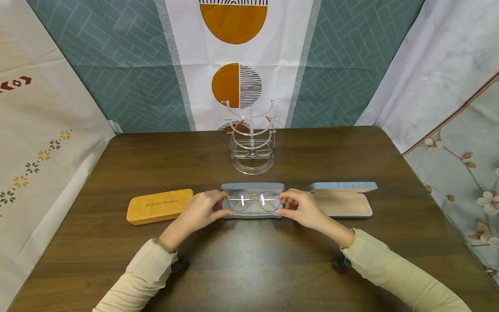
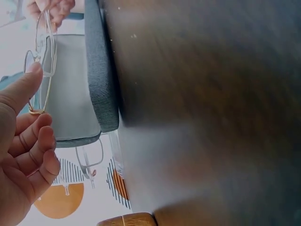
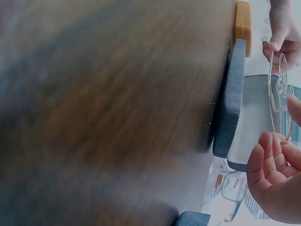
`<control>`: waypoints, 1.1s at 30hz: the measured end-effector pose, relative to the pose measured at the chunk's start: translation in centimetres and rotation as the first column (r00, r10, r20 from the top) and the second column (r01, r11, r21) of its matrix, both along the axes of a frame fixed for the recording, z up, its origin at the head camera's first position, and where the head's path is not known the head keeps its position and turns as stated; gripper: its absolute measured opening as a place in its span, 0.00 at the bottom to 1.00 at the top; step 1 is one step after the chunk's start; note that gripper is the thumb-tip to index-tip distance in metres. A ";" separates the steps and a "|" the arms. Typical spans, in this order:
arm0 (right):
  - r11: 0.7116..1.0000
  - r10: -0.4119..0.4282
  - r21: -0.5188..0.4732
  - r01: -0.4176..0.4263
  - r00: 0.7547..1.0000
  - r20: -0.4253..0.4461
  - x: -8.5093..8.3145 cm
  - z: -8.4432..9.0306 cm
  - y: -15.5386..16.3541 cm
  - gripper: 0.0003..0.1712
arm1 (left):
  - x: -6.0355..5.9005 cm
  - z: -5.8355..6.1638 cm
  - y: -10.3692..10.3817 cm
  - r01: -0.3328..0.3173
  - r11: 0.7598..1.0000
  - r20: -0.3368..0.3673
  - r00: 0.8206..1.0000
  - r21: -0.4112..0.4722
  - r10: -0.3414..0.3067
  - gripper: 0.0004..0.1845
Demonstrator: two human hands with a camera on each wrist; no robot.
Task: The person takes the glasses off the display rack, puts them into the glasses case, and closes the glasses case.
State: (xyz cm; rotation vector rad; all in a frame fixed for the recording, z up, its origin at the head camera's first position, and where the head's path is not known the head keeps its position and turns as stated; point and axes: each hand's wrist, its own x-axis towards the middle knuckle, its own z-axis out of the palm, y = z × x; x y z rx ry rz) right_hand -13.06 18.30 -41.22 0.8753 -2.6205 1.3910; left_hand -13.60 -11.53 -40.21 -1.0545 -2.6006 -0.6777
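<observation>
left hand [image 1: 202, 211]: pinches glasses [image 1: 254, 201] | right hand [image 1: 302, 209]: pinches glasses | glasses: over grey case [image 1: 251, 188], mid-tabletop, toward near edge

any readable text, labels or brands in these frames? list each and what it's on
"BESTUDENG FOR CHINA", roughly: small dark print on the lid of the yellow case; the letters are tiny, so the first word is uncertain.
White stickers on the lenses of the glasses held by the left hand and right hand: too small to tell if they carry print.
Grey case, blue case, clear stand: no text visible.
</observation>
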 end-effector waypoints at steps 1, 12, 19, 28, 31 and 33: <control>1.000 -0.001 0.015 0.001 1.000 0.002 0.0 0.0 0.0 0.18 | 0.0 0.0 0.0 -0.002 1.000 0.013 1.000 -0.011 0.002 0.23; 0.988 -0.019 0.152 0.020 1.000 -0.004 -0.4 0.1 -0.3 0.19 | -0.7 -0.1 0.2 -0.006 0.993 0.033 0.999 -0.121 0.010 0.22; 0.978 -0.016 0.210 0.014 1.000 0.008 -0.8 -0.1 -0.6 0.20 | -0.9 -0.3 0.5 -0.050 0.969 0.008 0.999 -0.242 0.053 0.22; 0.955 -0.007 0.296 0.012 1.000 -0.018 -1.4 -0.5 -0.8 0.18 | -1.3 -0.7 1.0 -0.082 0.944 0.020 0.995 -0.320 0.094 0.21; 0.946 -0.014 0.324 0.016 1.000 -0.008 -1.6 -0.7 -1.0 0.19 | -1.5 -0.9 1.1 -0.083 0.937 0.036 0.994 -0.339 0.101 0.21; 0.944 -0.019 0.328 0.018 1.000 0.000 -1.7 -0.9 -1.0 0.21 | -1.6 -0.9 1.2 -0.081 0.933 0.052 0.993 -0.351 0.105 0.21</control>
